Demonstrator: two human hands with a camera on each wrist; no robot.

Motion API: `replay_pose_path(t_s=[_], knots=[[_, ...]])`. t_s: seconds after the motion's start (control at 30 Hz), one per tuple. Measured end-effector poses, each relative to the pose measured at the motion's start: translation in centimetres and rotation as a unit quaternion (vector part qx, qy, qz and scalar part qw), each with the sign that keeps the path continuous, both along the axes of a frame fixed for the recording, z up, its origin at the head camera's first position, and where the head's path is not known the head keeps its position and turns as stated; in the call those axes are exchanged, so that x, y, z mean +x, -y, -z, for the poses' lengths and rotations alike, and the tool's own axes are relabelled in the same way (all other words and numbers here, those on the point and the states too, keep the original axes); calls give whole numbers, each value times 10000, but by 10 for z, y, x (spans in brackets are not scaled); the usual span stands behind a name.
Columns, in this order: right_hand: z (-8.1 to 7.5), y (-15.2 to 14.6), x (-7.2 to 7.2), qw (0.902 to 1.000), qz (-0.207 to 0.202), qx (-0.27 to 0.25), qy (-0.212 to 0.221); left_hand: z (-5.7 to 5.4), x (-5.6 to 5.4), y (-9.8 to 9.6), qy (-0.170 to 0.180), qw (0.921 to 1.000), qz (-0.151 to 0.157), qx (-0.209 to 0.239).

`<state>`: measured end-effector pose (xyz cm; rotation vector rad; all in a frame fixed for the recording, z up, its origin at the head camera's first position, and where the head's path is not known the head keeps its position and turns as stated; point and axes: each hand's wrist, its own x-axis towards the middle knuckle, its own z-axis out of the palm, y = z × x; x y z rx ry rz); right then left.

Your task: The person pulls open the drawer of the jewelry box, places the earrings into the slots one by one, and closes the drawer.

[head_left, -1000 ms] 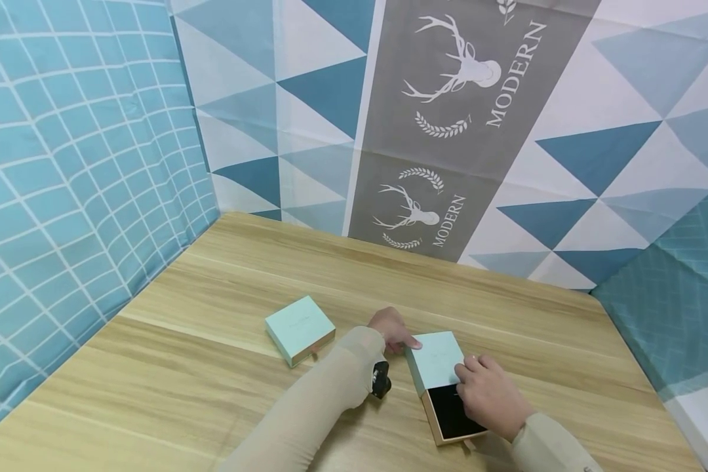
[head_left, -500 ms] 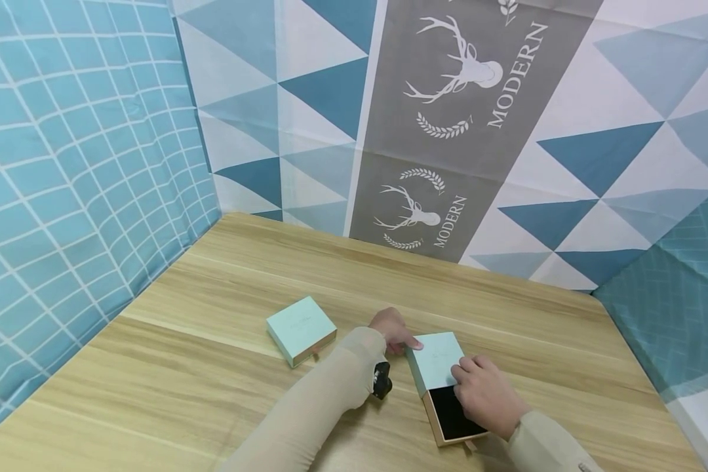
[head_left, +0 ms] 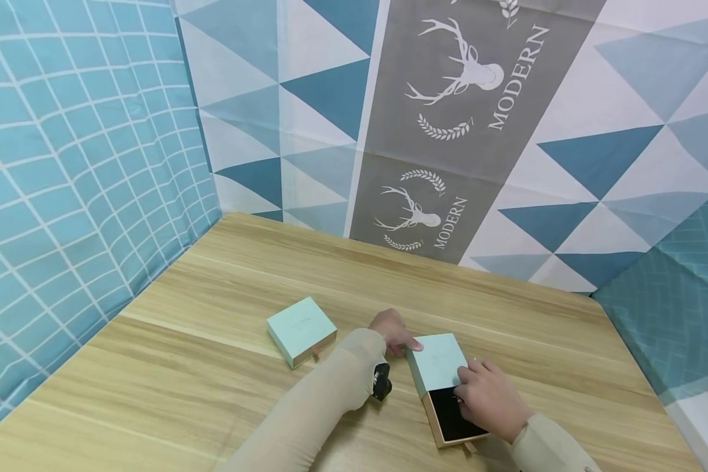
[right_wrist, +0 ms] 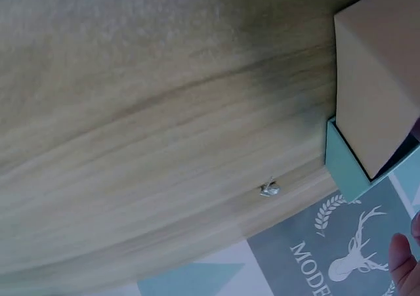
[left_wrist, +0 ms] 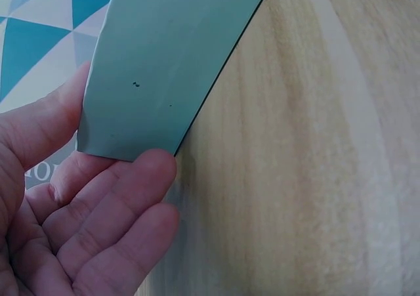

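Note:
A mint-green sleeve box (head_left: 439, 360) lies on the table with its tan drawer (right_wrist: 374, 86) pulled out toward me, showing a black lining (head_left: 451, 419). My left hand (head_left: 392, 331) grips the sleeve's far left corner. In the left wrist view its thumb (left_wrist: 49, 125) lies along one edge, with curled fingers (left_wrist: 125, 211) at the other. My right hand (head_left: 490, 400) is bent over the drawer's right side, covering part of the lining. Its fingertips pinch a tiny shiny piece (head_left: 457, 398), mostly hidden. Only a few right fingers (right_wrist: 401, 260) enter the right wrist view.
A second mint-green box (head_left: 301, 331), closed, sits on the wooden table (head_left: 212, 328) to the left of my left forearm. One small silvery piece (right_wrist: 269, 188) lies on the table beyond the open box. Patterned cloth walls (head_left: 413, 164) stand behind the table and at both sides.
My right fingers have shifted slightly at the sleeve's front edge and now dip lower over the black lining. The left hand stays on the sleeve, and both boxes remain in place.

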<state>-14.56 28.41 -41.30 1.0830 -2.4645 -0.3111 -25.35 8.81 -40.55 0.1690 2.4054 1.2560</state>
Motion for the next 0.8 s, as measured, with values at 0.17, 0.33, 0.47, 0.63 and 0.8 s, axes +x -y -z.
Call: replay_pose_path(t_s=[0.17, 0.33, 0.47, 0.63, 0.8], knots=[[2, 0, 1, 9994, 66, -333, 78, 1, 0, 0, -38, 10000, 50, 29], [1, 1, 3, 9986, 230, -374, 310, 3, -1, 0, -101, 9999, 133, 5], [3, 1, 4, 9981, 253, -482, 277, 2, -1, 0, -111, 9998, 140, -6], [6, 1, 4, 9971, 203, -701, 216, 1, 0, 1, -125, 9998, 148, -46], [8, 2, 4, 9964, 159, -821, 161, 1, 1, 1, -117, 9999, 123, -14]])
